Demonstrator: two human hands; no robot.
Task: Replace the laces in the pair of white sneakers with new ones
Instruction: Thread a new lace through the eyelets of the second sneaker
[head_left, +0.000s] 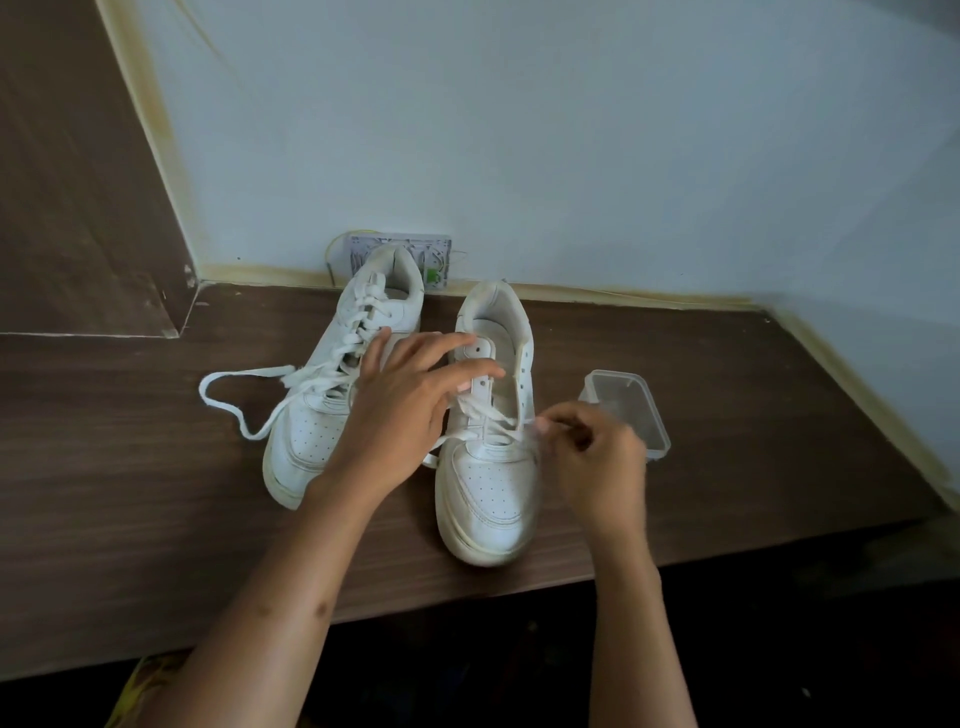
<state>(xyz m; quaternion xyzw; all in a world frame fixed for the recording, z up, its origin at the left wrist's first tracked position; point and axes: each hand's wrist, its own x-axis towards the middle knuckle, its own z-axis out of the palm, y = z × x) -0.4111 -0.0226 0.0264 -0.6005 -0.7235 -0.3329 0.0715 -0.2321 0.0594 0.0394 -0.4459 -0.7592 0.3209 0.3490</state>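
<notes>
two bare forearms enter from the 6 o'clock edge over the near lip of the dark wood-grain table (130, 545).

right sneaker (491, 483): nearest shoe, toe toward 6 o'clock, heel toward 12. upper eyelets bare; tongue exposed. lace (485, 415) crosses only the lowest rows, just above the perforated toe box.

right hand (597, 457): at 3 o'clock of that shoe's lower eyelets. fingers curled in tight, thumb and fingertips pinched narrow on the lace at the shoe's right eyelet edge. this patch is motion-blurred, so exact finger placement cannot be told.

left hand (410, 400): reaches in from 7 o'clock, lying across the gap between the two shoes. fingers spread and extended, tips resting on the right sneaker's left eyelet strip and tongue. grip is wide, flat, not closed around anything.

left sneaker (332, 395): at 9 o'clock of the right one, just beside it, parallel, partly hidden by the left hand. laced up to the top. its loose lace end (234, 400) trails in a loop over the table toward 9 o'clock.

clear plastic container (626, 410): at 3 o'clock of the right sneaker, just behind the right hand, lidless, on the table.

far: wall socket plate (400, 254) at 12 o'clock, directly behind the left sneaker's heel, set in the pale blue wall (571, 130).
</notes>
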